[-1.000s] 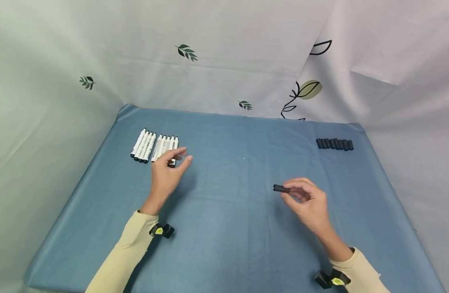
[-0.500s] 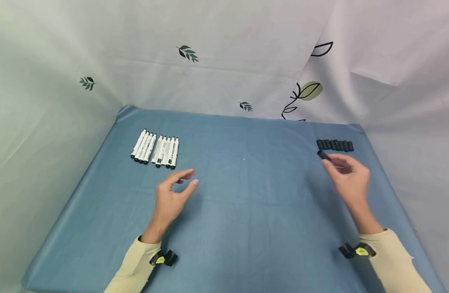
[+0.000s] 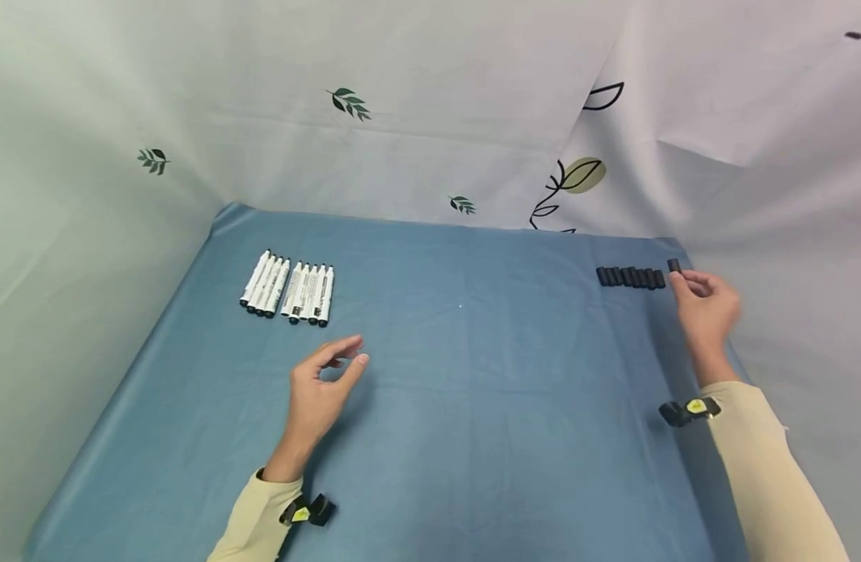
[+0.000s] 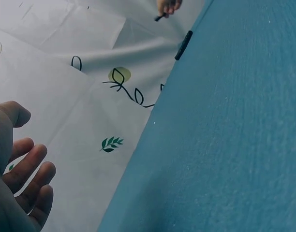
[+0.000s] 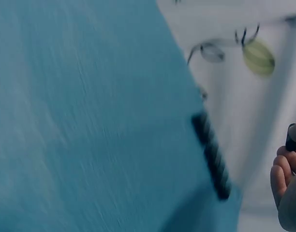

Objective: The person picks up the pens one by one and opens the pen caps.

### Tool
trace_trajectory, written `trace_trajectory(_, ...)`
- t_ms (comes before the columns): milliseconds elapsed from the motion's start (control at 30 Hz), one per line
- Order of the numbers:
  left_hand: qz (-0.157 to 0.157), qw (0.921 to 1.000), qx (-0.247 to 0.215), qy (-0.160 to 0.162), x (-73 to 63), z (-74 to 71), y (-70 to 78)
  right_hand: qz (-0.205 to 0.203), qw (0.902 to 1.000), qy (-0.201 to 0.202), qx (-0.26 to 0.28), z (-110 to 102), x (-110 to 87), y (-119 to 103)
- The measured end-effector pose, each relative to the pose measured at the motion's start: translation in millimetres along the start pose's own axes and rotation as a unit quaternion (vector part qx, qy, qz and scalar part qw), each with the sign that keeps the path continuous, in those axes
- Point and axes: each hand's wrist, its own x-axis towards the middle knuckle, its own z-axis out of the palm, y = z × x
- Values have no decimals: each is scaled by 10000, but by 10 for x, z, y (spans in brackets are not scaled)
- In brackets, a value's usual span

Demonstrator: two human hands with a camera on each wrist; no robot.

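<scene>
My right hand pinches a black marker cap between thumb and fingers, at the right end of a row of several black caps. In the right wrist view the held cap shows between the fingertips at the right edge, and the row looks blurred. My left hand hovers over the blue cloth with thumb and fingers apart, holding nothing. Beyond it lie two groups of white markers, a left group and a right group, side by side with tips pointing away from me.
A blue cloth covers the table. Behind it and at both sides hang pale curtains with leaf prints. Each sleeve carries a small black camera on a strap, one at the left wrist and one at the right wrist.
The right hand has carried the cap from mid-table to the far right, at the end of the cap row. The left hand has drawn back from the white markers toward me.
</scene>
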Motion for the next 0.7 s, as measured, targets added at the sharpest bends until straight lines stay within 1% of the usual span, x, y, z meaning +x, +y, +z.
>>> trace_trajectory(100,-15,10000,-21,-51,-7,-4,-31,234,9994,-5,-273,30,170,132)
trace_trajectory(267,-23,10000,26,-10,-13,3,-25,420,9963,-58,-750,91,379,329)
trace_trajectory(333,-22,10000,19,10,-15,3,15,507,9946,-75,-897,125,440,385)
trace_trajectory(433,-21,10000,37,-6,-19,2,143,659,9928,-104,-998,170,510,448)
trace_trajectory(533,42,10000,19,-55,-23,-3,258,811,9917,-119,-989,204,558,481)
trace_trajectory(600,83,9999,16,-73,-24,-5,293,898,9912,-134,-958,223,576,495)
trace_trajectory(700,154,9998,3,-119,-22,-6,299,982,9911,-155,-891,252,585,515)
